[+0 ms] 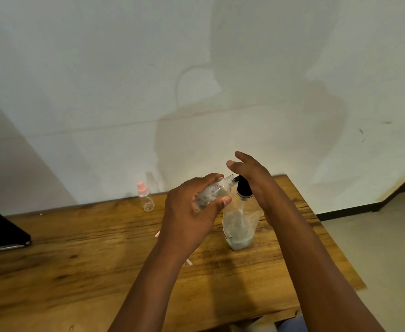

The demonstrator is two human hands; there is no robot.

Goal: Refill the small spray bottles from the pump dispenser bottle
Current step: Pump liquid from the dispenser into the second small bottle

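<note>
Clear uncapped spray bottle [214, 193] in the left hand's [191, 212] curled grip, flat-fingered right hand [251, 178] atop black pump [243, 186].

Wood-grain desk [76, 248], brown, streaked dark, faint sheen. Clear glossy plastic bottle [214, 191], uncapped, speckled with droplets inside. Pump bottle [241, 226]: clear plastic body, clouded within; smooth black plastic pump head [243, 186]. Spare bottle [145, 196]: clear plastic, matt pink cap. Matt pale wall [100, 68], stained. Black glossy slab [2, 231], metallic edge.
</note>
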